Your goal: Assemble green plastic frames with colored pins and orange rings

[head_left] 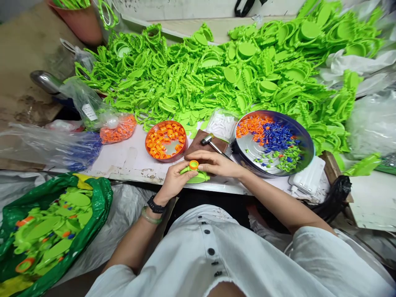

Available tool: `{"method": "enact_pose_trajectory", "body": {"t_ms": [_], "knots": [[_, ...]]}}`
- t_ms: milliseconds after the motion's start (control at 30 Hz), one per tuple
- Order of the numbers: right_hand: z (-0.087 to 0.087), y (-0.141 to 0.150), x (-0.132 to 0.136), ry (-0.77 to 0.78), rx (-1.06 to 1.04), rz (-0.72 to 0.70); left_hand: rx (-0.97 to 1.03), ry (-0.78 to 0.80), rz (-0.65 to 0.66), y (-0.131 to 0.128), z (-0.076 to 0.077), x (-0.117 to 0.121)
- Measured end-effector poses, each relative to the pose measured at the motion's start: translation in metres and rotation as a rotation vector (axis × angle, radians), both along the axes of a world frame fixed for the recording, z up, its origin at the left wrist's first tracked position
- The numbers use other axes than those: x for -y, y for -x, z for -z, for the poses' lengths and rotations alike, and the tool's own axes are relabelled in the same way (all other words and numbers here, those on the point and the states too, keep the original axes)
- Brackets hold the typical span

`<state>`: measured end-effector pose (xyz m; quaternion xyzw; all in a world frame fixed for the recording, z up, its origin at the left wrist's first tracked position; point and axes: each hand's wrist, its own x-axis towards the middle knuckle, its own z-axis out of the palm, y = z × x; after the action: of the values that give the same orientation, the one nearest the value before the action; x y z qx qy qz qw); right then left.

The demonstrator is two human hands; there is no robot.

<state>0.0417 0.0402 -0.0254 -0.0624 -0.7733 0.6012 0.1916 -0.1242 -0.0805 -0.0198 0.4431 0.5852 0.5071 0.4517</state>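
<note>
My left hand [175, 179] is closed round a green plastic part [199, 178] at the table's front edge. An orange ring [194, 165] sits at the top of this part. My right hand [218, 164] reaches in from the other side, its thumb and fingers closed at the ring. Just beyond my hands, a hammer [213, 144] lies on a brown block [196, 145]. Left of the block stands a red bowl [167, 160] of orange rings. To the right, a round tin [305, 128] holds small orange, blue and green pieces.
A large heap of green plastic parts [192, 74] covers the back of the table. At the lower left, a green bag [103, 198] holds parts with orange and blue pieces. Clear bags [52, 144] lie at left. A white box [307, 175] stands right of the tin.
</note>
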Motion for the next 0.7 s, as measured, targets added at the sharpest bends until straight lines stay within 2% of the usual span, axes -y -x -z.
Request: {"method": "enact_pose_trajectory", "body": {"t_ms": [100, 267, 400, 500, 567, 633, 700], "knots": [[-0.005, -0.004, 0.012, -0.275, -0.031, 0.219, -0.015, -0.006, -0.041, 0.000, 0.001, 0.001], [-0.004, -0.007, 0.033, -0.680, 0.006, 0.338, -0.015, -0.032, -0.111, -0.002, 0.001, 0.009], [-0.002, -0.001, 0.053, -0.761, 0.070, 0.423, -0.102, -0.107, -0.195, -0.009, 0.002, 0.017], [-0.002, 0.012, 0.065, -0.696, 0.055, 0.435, -0.164, -0.089, -0.241, -0.013, -0.003, 0.022], [-0.003, 0.020, 0.068, -0.596, -0.013, 0.376, -0.214, -0.058, -0.269, -0.003, -0.017, 0.032], [-0.005, 0.021, 0.066, -0.517, -0.083, 0.283, -0.373, -0.028, -0.362, 0.028, -0.043, 0.056], [-0.008, 0.013, 0.057, -0.512, -0.091, 0.222, -0.760, -0.039, -0.684, 0.082, -0.077, 0.098]]}}
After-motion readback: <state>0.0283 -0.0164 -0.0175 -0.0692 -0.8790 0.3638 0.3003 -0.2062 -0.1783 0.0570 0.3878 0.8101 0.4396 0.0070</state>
